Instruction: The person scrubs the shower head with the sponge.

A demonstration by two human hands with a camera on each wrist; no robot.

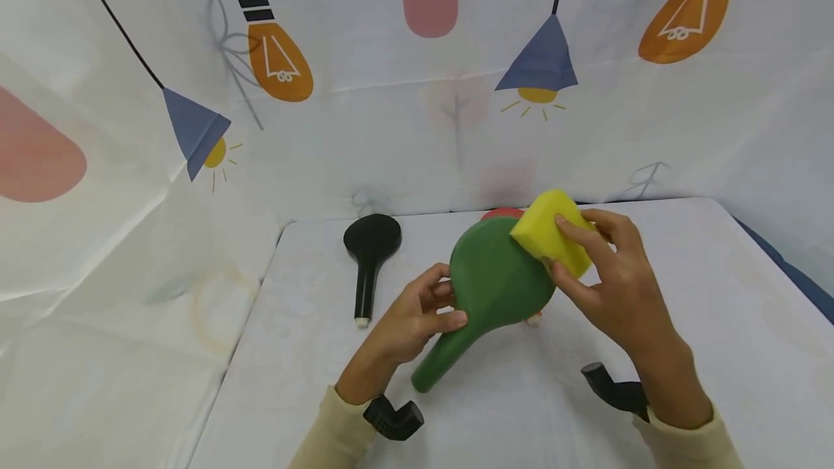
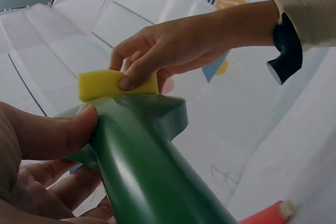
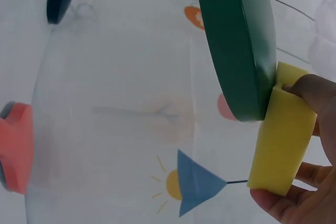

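Observation:
A green hand shower head (image 1: 498,273) is held tilted above the table, its round head up to the right and its handle down to the left. My left hand (image 1: 417,317) grips it where handle and head meet, the thumb (image 2: 63,129) on the near side and the fingers behind. In my right hand (image 1: 619,295) is a yellow sponge (image 1: 554,230), pinched between thumb and fingers. The sponge (image 3: 283,137) lies against the rim of the green head in the right wrist view.
On the white-covered table (image 1: 293,382), a black shower head (image 1: 371,244) lies to the left. A red one (image 1: 503,213) is mostly hidden behind the green one. Behind the table hangs a white cloth (image 1: 365,143) printed with lamps and bulbs.

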